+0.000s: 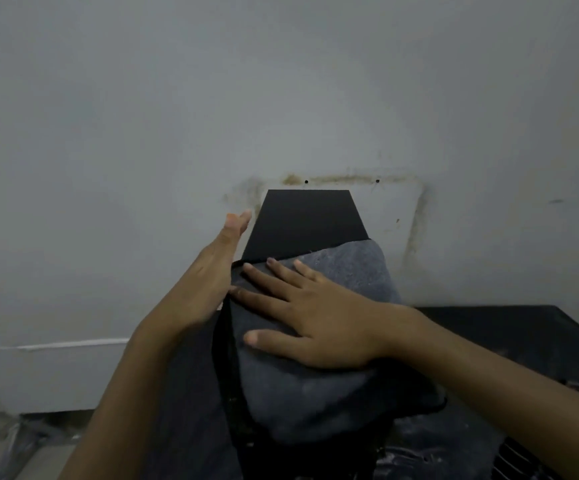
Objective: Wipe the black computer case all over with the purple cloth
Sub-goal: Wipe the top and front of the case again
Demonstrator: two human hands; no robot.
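The right hand (pixel 315 327) lies flat, fingers spread, on the purple cloth (pixel 350 268) atop the black computer case (pixel 308 216) by the wall (pixel 281 81). The left hand (pixel 208 282), fingers straight, braces its left side. The cloth looks loose, so a hard push might bunch it or slide it off.

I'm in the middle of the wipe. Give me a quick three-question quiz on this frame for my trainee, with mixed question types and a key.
1. True or false: the right hand lies flat on the cloth.
2. Multiple choice: the left hand is A) gripping the cloth, B) open along the left side of the case, C) out of view.
3. Short answer: which part of the case top does the cloth not cover?

Key: 1 true; 2 B; 3 the far end.
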